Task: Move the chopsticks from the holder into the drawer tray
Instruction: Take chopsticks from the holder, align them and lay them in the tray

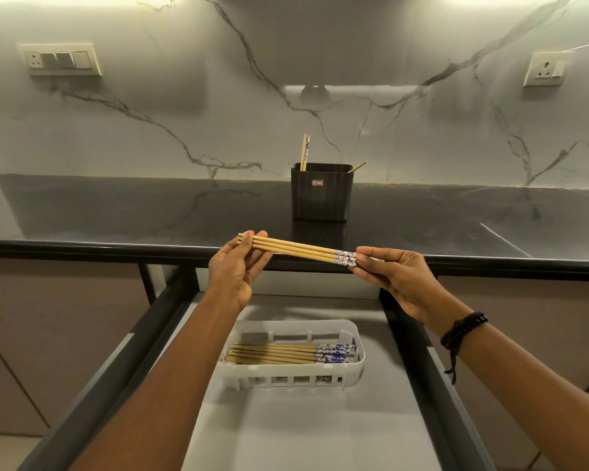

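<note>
Left hand [237, 270] pinches the plain tips, right hand [397, 280] grips the blue-patterned ends of pale bamboo chopsticks [300, 249], held level above the white slotted plastic drawer tray [360, 348]. On the counter [116, 212], the black rectangular holder [321, 202] bears a small label [317, 182], too small to read.

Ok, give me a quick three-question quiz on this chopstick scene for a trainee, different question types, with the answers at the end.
1. True or false: the black holder on the counter is empty.
2. Which part of the held chopsticks does the right hand pinch? A: the plain wooden tips. B: the blue-patterned ends. C: the middle.
3. Fill in: the tray chopsticks in the white tray lie with their patterned ends toward the person's ____.
Key: 1 false, a few leftover chopsticks stick out of it. 2 B; the left hand holds the plain tips. 3 right.
</note>
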Available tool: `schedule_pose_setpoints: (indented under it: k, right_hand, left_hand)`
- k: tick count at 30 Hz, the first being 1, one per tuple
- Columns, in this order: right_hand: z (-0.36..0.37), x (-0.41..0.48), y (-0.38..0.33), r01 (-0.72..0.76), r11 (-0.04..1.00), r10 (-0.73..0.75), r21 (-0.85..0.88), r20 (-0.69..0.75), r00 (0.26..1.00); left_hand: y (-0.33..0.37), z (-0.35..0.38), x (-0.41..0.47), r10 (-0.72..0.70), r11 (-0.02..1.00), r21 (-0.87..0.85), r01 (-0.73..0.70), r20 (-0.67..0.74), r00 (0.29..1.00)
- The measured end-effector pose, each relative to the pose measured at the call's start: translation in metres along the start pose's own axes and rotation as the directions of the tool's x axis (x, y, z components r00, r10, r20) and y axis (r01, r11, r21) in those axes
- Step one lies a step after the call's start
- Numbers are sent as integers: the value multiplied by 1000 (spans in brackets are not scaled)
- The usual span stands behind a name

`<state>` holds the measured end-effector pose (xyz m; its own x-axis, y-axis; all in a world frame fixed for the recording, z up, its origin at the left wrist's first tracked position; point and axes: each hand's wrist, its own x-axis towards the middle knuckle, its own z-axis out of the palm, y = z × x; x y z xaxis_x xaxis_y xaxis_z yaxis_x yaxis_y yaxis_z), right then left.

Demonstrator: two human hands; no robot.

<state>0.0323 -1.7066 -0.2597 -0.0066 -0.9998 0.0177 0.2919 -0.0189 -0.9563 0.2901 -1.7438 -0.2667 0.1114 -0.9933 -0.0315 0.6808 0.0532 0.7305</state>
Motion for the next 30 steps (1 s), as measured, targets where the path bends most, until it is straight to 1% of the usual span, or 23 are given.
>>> schedule_pose_setpoints:
  k: [3, 5, 6, 7, 9, 10, 12, 14, 15, 16, 19, 21, 23, 25, 27, 29, 30]
  right_hand:
    - [-5, 3, 3, -20, 999, 20, -27, 2, 1000]
    - [-8, 5, 6, -28, 998, 27, -49, -11, 1000]
    - [-11, 6, 7, -29, 997, 28, -65, -25, 999]
    - [-14, 7, 10, -37, 995, 34, -93, -41, 999]
    - [-19, 10, 18, -97, 979, 89, -179, -55, 995]
    - [-20, 10, 23, -141, 962, 132, -235, -53, 990]
    - [-17, 12, 36, -202, 912, 204, -357, -32, 978]
    - [-11, 13, 48, -230, 874, 245, -428, -21, 969]
    - [-8, 14, 54, -243, 870, 261, -429, -17, 965]
    - [-5, 14, 59, -256, 873, 276, -415, -13, 961]
    - [-2, 18, 76, -298, 876, 307, -380, -37, 951]
    - [-2, 20, 86, -295, 836, 305, -463, -54, 951]
    - [-3, 21, 92, -234, 748, 281, -621, -24, 960]
    - [-2, 22, 94, -122, 635, 232, -763, 38, 972]
    - [1, 23, 94, -13, 523, 184, -852, 99, 978]
    - [4, 22, 94, 59, 438, 148, -897, 137, 979]
    - [4, 22, 95, 85, 411, 134, -908, 152, 979]
  left_hand:
    - [2, -4, 1, 38, 998, 59, -33, -90, 995]
    - [3, -9, 4, 67, 991, 129, -46, -165, 984]
    - [3, -13, 7, 96, 980, 193, -55, -210, 973]
    - [2, -18, 11, 146, 953, 295, -63, -268, 952]
    - [1, -28, 19, 264, 845, 533, -40, -350, 899]
    - [0, -31, 21, 302, 776, 631, -18, -345, 889]
    - [-3, -34, 19, 342, 615, 788, 8, -275, 899]
    - [-6, -36, 15, 355, 398, 917, 24, -178, 918]
    - [-8, -38, 15, 343, 299, 954, 25, -132, 930]
    - [-11, -42, 16, 304, 233, 972, 33, -105, 947]
    - [-19, -54, 18, 123, 93, 990, 102, -113, 986]
    - [-22, -63, 18, 56, -6, 989, 145, -145, 988]
    - [-25, -71, 17, 12, -53, 981, 189, -189, 982]
    - [-28, -77, 15, -41, -96, 969, 226, -231, 972]
    - [-29, -81, 13, -82, -134, 958, 254, -267, 960]
    - [-29, -84, 14, -114, -122, 954, 274, -288, 951]
    - [-29, -84, 15, -123, -106, 953, 282, -294, 948]
